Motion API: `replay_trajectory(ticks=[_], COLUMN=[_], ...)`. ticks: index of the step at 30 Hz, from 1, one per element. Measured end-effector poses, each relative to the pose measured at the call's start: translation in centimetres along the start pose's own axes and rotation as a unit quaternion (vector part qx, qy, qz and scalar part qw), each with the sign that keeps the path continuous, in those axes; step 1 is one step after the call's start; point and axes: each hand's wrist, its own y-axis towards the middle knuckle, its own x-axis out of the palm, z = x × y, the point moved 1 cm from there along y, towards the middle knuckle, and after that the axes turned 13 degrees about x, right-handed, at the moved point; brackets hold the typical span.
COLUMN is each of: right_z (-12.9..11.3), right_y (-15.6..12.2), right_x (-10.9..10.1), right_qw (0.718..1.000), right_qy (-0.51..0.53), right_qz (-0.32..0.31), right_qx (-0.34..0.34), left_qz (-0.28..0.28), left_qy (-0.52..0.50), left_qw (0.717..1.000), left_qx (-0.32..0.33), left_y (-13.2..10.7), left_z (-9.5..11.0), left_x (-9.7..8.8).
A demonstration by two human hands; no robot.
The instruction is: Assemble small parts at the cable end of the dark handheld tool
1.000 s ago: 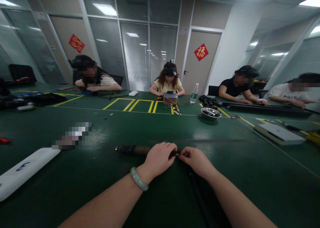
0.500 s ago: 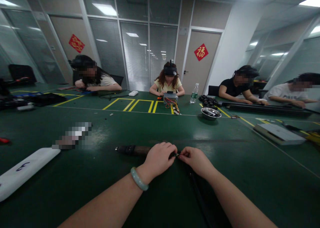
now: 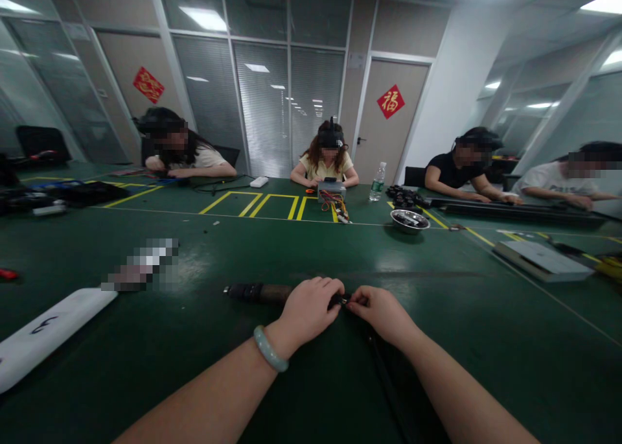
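A long dark tool (image 3: 275, 293), apparently an electric screwdriver, lies across the green table with its metal tip to the left. My left hand (image 3: 313, 311), a pale green bangle at its wrist, is closed around the tool's right end. Close beside it, my right hand (image 3: 379, 311) pinches a small black cable plug (image 3: 345, 299) with a bit of bright metal, right at the tool's end. Fingers hide most of this joint, so I cannot tell whether plug and tool are joined. From below the right hand a black cable (image 3: 383, 366) runs toward me.
A white power bank-like block (image 3: 53, 330) marked 3 lies at left. Farther off are a metal bowl (image 3: 411, 221) of dark parts, a water bottle (image 3: 378, 183), a grey box with coloured wires (image 3: 332, 190) and a flat silver box (image 3: 541, 261). Several people sit across the table.
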Motion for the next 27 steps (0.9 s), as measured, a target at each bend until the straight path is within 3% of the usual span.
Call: replay_trajectory(ticks=[17,22,27], right_z=[-0.38,-0.14,-0.08], right_y=[-0.27,-0.11,-0.06], right_x=[-0.23,-0.04,-0.06], right_qw=[1.000,1.000,1.000], right_qy=[-0.007,-0.010,-0.005], right_qz=[-0.005,-0.009,0.001], right_qx=[0.009,0.016,0.003], left_qz=[-0.002,0.006,-0.002], left_qy=[-0.012,-0.002,-0.004], left_qw=[1.000,1.000,1.000], left_qx=[0.008,-0.016,0.009], left_y=[-0.04,-0.08,0.04], left_z=[0.19,0.12,0.04], left_x=[-0.22,-0.08,-0.01])
